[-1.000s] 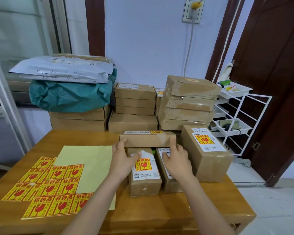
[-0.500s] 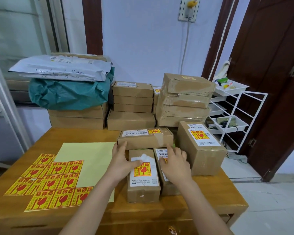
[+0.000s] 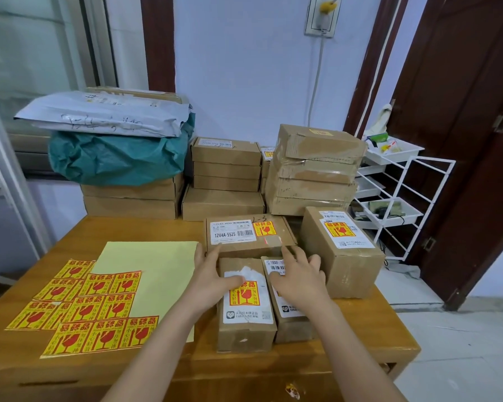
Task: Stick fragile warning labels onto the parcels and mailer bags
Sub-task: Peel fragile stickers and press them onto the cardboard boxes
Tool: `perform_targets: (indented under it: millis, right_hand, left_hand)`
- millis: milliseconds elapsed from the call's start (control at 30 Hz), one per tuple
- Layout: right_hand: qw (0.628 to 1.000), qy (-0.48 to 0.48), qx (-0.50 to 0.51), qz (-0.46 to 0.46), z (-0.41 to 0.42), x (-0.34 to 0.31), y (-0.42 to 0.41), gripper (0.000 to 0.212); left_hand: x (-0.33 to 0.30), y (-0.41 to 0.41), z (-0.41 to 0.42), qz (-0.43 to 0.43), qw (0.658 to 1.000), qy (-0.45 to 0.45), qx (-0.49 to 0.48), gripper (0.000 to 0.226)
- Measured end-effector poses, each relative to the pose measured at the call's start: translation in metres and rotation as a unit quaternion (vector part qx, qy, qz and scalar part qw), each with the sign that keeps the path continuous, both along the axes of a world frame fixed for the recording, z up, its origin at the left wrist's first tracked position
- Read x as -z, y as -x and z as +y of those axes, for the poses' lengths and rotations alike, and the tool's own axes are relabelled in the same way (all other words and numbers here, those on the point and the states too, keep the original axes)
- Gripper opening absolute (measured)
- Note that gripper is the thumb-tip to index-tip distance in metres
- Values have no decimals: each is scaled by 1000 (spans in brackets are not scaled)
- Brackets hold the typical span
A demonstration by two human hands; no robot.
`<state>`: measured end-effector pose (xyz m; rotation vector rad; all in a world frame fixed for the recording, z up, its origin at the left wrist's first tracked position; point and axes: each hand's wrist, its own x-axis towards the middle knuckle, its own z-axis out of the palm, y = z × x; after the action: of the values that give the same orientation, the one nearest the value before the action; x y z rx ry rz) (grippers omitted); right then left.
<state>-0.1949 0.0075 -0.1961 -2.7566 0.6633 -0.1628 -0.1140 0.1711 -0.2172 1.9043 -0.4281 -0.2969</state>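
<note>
A flat brown parcel (image 3: 249, 234) lies across the table, its top showing a white address label and a red-and-yellow fragile label. My left hand (image 3: 212, 275) and my right hand (image 3: 301, 278) sit just in front of it with fingers straight, index fingertips at its near edge. Under my hands stand two small parcels: the left small parcel (image 3: 246, 307) carries a fragile label, while the right small parcel (image 3: 291, 317) is partly covered by my right hand. A bigger labelled parcel (image 3: 343, 253) stands to the right. Sheets of fragile labels (image 3: 82, 309) lie at the table's left.
A yellow backing sheet (image 3: 154, 271) lies beside the labels. Stacked cardboard boxes (image 3: 225, 169) line the back, with a teal mailer bag (image 3: 116, 158) and a grey mailer bag (image 3: 105, 114) on the left stack. A white wire rack (image 3: 395, 195) stands right of the table.
The flat parcel has gone from held on edge to lying flat with its labelled top showing. Both hands have let it go and slid back toward me.
</note>
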Motion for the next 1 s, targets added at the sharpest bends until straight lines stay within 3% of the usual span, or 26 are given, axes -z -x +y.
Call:
perform_targets:
  millis: [367,600,800,1000]
  right_hand:
    - [1000,-10,6,-11,1,7,-10,58]
    - [996,-16,32,-79,0,5,-26,46]
    - [994,2,42,-105,0,1,-32,42]
    - [985,-6,4,-171,4,-6,-32,25]
  left_hand:
    - [8,-10,-6,-24,999,19,-13,76]
    - [9,-22,-10,-89,993,5,-76,57]
    - [3,-26,-12,-89,989,-8,-118,58]
    - [-9,-23,-6,-108,982,-5,-157,43]
